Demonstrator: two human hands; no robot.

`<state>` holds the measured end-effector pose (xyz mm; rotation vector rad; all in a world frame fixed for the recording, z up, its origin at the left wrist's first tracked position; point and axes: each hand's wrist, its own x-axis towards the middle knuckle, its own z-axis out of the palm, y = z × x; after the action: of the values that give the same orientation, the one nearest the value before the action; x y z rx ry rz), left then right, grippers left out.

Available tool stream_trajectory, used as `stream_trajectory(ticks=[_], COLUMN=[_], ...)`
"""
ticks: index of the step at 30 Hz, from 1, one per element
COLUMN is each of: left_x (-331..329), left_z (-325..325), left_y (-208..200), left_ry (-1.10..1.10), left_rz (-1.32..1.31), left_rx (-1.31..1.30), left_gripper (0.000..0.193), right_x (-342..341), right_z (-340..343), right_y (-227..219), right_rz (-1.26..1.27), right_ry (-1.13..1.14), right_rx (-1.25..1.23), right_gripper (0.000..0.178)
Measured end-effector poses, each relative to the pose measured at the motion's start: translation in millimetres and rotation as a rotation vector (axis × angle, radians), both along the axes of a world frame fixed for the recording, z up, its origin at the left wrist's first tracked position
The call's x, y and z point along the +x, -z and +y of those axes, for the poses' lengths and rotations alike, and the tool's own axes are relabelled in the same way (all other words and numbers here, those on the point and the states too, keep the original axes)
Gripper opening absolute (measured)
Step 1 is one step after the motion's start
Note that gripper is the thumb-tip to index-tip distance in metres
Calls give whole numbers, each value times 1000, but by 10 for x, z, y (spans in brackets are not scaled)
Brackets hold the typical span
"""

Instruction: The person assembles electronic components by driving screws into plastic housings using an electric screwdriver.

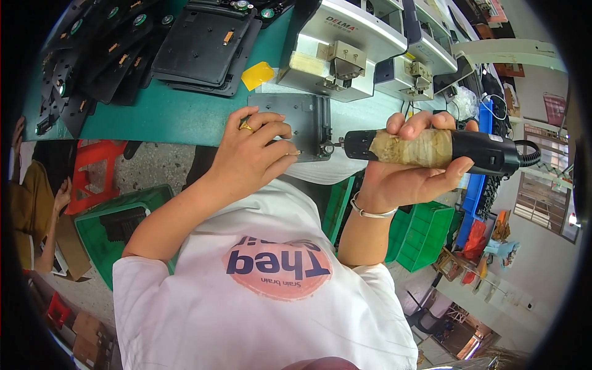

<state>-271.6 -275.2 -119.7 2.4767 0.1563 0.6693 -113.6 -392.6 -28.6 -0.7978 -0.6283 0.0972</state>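
Note:
My right hand (404,176) grips a black electric screwdriver (475,151) wrapped in yellowish tape, held level with its bit pointing left at the edge of a grey metal plate (302,114). My left hand (256,154), with a ring on one finger, rests on the plate's near left part and holds it on the edge of the green work table (160,117). A bracelet sits on my right wrist.
Black plastic panels (203,43) are stacked at the table's back left. A yellow piece (257,74) lies behind the plate. Grey-white bench machines (345,43) stand at the back right. Green crates (114,225) sit on the floor; another person's arm (52,216) is at left.

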Motion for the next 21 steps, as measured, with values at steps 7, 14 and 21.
stream_trajectory(ticks=[7, 14, 21], left_x=[9, 36, 91], left_z=[-2, -54, -81], left_y=[-68, -358, -296], left_ry=[-4, -95, -90], left_rz=[37, 25, 36], left_rx=[-20, -278, -342], left_gripper=[25, 30, 14], right_x=[36, 12, 3], right_z=[68, 12, -22], right_y=[-29, -31, -31], right_rz=[-128, -151, -216], right_ry=[-134, -351, -470], right_rx=[119, 158, 140], right_gripper=[50, 59, 61])
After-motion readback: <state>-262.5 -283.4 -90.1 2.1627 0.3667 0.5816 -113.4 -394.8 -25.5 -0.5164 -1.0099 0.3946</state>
